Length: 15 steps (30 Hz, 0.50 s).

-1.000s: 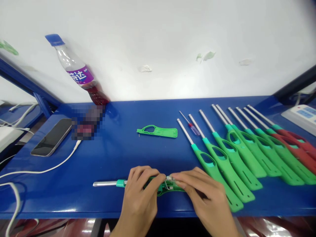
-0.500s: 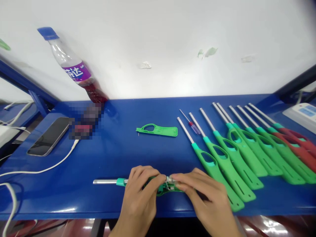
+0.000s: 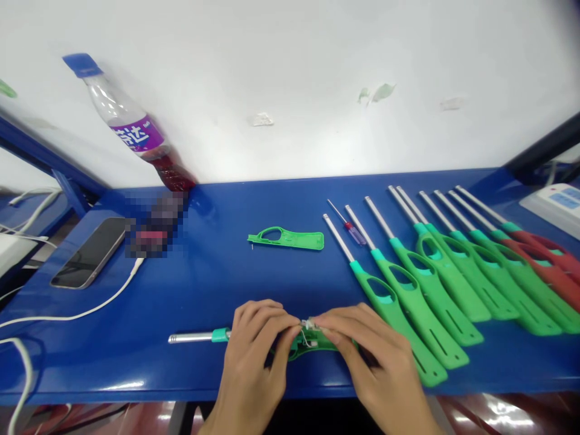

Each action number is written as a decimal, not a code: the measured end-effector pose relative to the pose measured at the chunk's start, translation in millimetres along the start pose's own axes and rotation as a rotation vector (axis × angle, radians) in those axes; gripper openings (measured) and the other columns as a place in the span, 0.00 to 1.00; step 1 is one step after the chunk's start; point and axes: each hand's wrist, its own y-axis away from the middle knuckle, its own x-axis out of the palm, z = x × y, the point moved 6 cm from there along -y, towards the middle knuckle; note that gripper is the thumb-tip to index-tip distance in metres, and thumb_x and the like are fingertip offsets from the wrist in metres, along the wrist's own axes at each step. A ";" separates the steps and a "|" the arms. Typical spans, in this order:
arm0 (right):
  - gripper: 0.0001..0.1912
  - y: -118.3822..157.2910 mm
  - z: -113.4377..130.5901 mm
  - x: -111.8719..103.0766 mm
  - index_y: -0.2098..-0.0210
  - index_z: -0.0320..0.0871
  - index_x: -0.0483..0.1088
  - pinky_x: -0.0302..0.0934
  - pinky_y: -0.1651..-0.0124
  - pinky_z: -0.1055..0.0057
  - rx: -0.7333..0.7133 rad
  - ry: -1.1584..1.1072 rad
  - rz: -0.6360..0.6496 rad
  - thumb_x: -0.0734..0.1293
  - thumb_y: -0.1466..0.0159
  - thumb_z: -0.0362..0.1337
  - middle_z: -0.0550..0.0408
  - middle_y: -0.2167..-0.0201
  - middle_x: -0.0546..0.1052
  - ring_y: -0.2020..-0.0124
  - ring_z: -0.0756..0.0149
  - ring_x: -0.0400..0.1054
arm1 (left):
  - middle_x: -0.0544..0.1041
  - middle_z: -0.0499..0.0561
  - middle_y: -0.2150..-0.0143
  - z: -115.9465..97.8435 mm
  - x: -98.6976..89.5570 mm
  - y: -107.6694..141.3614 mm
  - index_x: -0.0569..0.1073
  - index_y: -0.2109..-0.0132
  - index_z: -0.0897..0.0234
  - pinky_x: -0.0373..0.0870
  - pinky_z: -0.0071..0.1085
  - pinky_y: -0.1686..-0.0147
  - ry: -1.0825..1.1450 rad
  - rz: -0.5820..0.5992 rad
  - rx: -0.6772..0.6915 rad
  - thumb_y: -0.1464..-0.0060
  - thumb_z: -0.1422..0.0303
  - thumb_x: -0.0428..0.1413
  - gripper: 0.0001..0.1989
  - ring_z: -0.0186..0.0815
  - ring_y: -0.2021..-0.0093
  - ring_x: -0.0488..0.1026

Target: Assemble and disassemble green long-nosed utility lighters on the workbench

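Item: one opened green lighter point(image 3: 328, 342), tube to the left, lying near the counter's point(image 3: 217, 266) near edge, beneath both hands. Left hand point(image 3: 259, 353): curled over the lighter, thumb and forefinger nearly closed, apparently on the left end of a small pale part point(image 3: 310, 324). Right hand point(image 3: 375, 350): fingertips pinched on its right end. White wire point(image 3: 307, 340): curved, just near of that part. Step in hand, as judged: fine work on the inner part, handle open. Next move seems to call for a light, steady pinch, wire unstrained. Loose half shell point(image 3: 299, 240): far of the hands, hollow side showing. Screwdriver point(image 3: 355, 234): farther right, beside a row of green lighters point(image 3: 457, 281).
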 end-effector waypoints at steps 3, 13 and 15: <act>0.16 0.5 -0.1 0.5 0.50 0.52 0.75 0.64 0.46 0.69 -0.017 0.011 0.019 0.64 0.29 0.26 0.62 0.55 0.80 0.53 0.71 0.76 | 0.79 0.46 0.61 0.6 0.5 -0.2 0.75 0.55 0.61 0.67 0.35 0.49 0.012 0.008 -0.024 0.36 0.81 0.58 0.10 0.35 0.52 0.72; 0.16 1.4 1.0 -0.1 0.49 0.53 0.74 0.66 0.50 0.72 -0.018 0.013 0.058 0.64 0.28 0.26 0.63 0.57 0.79 0.56 0.74 0.74 | 0.79 0.47 0.62 -6.1 -2.3 -1.8 0.76 0.56 0.64 0.67 0.37 0.51 -0.016 -0.005 0.050 0.38 0.85 0.58 0.11 0.35 0.54 0.72; 0.17 1.6 0.6 -0.1 0.49 0.53 0.74 0.67 0.52 0.72 -0.020 0.016 0.053 0.64 0.29 0.25 0.62 0.56 0.79 0.56 0.74 0.74 | 0.79 0.47 0.62 -6.2 -2.0 -2.2 0.76 0.56 0.64 0.67 0.37 0.51 -0.016 -0.007 0.057 0.38 0.85 0.58 0.11 0.35 0.54 0.73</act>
